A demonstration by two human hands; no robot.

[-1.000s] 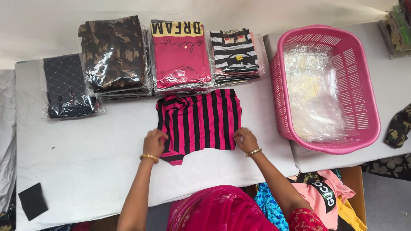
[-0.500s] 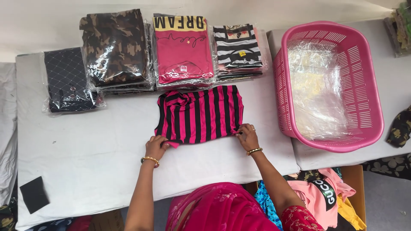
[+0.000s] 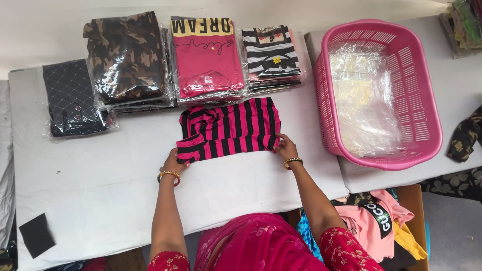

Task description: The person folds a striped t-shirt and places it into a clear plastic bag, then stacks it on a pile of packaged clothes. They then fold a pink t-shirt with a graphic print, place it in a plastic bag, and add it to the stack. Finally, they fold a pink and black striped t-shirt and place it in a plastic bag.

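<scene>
Since before, both hands slid up; my left hand (image 3: 174, 161) and right hand (image 3: 284, 147) pinch the pink-and-black striped cloth shirt (image 3: 228, 129) between them; I'd press its fold flat.

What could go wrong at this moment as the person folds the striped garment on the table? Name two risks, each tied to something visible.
1. The striped garment is bunched at its upper left, so the fold may come out uneven under the left hand and right hand.
2. Its top edge lies close to the bagged pink shirt stack; pushing it forward could nudge that stack.
</scene>
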